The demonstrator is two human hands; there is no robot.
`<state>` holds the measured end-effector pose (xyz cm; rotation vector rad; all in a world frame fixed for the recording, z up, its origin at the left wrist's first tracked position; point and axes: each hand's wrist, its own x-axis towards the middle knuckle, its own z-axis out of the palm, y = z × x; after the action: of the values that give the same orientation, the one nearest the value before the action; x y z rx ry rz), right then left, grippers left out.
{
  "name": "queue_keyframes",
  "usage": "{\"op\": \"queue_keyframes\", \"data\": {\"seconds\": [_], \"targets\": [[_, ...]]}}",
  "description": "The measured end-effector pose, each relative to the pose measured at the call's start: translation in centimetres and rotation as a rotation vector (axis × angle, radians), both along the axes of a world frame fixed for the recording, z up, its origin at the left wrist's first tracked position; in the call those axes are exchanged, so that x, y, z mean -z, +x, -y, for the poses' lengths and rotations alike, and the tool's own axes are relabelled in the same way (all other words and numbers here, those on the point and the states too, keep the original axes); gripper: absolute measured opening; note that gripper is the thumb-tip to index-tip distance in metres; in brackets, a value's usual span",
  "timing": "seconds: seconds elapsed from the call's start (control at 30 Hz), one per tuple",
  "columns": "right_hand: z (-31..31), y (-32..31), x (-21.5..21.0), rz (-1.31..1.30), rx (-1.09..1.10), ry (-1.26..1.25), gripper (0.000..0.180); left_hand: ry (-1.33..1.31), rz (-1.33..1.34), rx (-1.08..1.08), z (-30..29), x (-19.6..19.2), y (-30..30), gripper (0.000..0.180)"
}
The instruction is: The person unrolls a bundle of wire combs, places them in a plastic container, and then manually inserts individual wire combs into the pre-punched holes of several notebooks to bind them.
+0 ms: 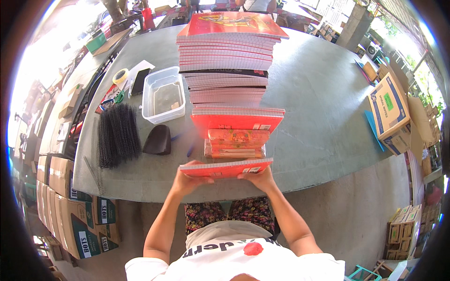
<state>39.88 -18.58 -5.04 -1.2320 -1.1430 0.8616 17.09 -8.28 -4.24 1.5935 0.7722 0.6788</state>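
Observation:
Close to the table's front edge, my left hand (189, 181) and my right hand (258, 178) grip the two ends of a red-covered notebook (225, 170), its page edges facing up. Just beyond it, small packs with orange and red wrapping (238, 136) sit in front of a tilted group of red notebooks (234, 120). Behind rises a tall stack of notebooks (227, 54) with a shiny red cover on top. To the left lies a bundle of black spiral binding coils (118, 136), beside a dark rounded object (157, 140) whose kind I cannot make out.
A clear plastic tub (163, 114) stands left of the stack, near a tape roll (120, 76) and a black phone-like slab (139, 81). An open cardboard box (390, 107) stands at the table's right. Several cartons (77, 220) are piled on the floor at left.

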Motion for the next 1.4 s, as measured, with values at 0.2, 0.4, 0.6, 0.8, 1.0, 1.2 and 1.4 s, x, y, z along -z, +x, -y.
{"op": "queue_keyframes", "data": {"seconds": [0.2,0.4,0.6,0.8,1.0,1.2,1.4], "targets": [[-0.1,1.8,-7.3,0.259,0.074,0.099,0.033,0.288,0.162,-0.040,-2.1,-1.8,1.4,0.036],[-3.5,-1.5,-19.3,0.963,0.433,0.659,0.044,0.349,0.247,-0.035,-6.8,-7.7,3.8,0.015],[-5.1,-3.6,-17.9,1.408,0.416,0.513,0.019,0.274,0.321,0.050,-7.4,-5.7,5.1,0.026],[-7.2,-2.5,-18.2,1.380,0.372,0.484,0.012,0.920,-0.284,-0.457,-7.2,-8.8,-8.9,0.025],[-9.3,-0.6,-11.4,1.471,0.330,0.585,0.017,0.350,-0.900,-1.328,-9.4,-2.1,-32.8,0.025],[-11.3,2.3,-10.9,1.421,0.235,0.799,0.015,0.017,-0.779,-1.232,-11.9,2.5,-38.0,0.030],[-9.0,-0.2,-13.2,1.418,0.188,0.571,0.024,-0.212,0.198,-1.306,-11.6,-0.6,-34.8,0.023]]}}
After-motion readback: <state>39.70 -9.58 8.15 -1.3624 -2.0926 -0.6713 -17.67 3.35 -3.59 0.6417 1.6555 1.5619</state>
